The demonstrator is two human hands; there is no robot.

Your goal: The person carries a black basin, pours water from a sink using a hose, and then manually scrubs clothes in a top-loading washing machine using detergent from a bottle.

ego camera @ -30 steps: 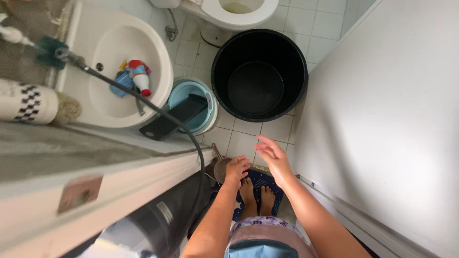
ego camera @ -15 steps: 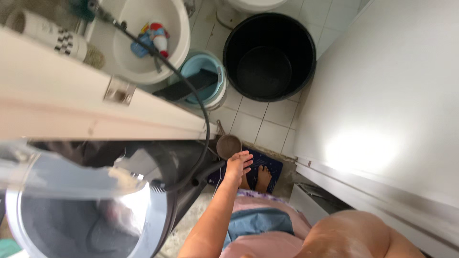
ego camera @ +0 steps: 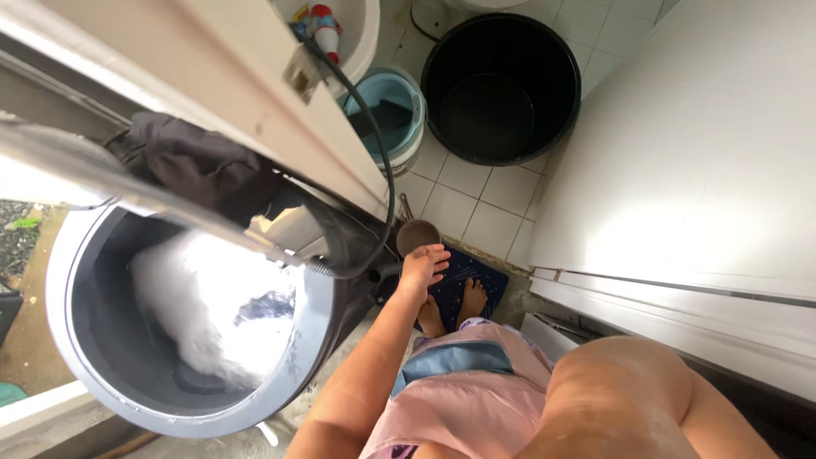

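My left hand [ego camera: 422, 265] reaches down beside the top-loading washing machine [ego camera: 102, 374], fingers spread and holding nothing. It hovers just below a small brown round dipper [ego camera: 416, 234] on the floor, next to the machine's front corner. Of my right arm only the bare upper part [ego camera: 625, 395] shows at the bottom right; its hand is out of frame. The drum [ego camera: 212, 314] holds pale laundry under strong glare. A dark cloth [ego camera: 191, 166] lies over the machine's back edge. My bare feet stand on a dark blue mat [ego camera: 484, 280].
A big black tub [ego camera: 501, 85] and a light blue bucket [ego camera: 391, 106] stand on the white tiled floor ahead. A black hose [ego camera: 378, 144] curves down past the machine. A white basin [ego camera: 361, 25] sits at the top; a white panel [ego camera: 697, 161] fills the right.
The view has swung left and down, bringing the washing machine drum into sight. My right hand has left the view. My left hand has stayed beside the brown dipper.
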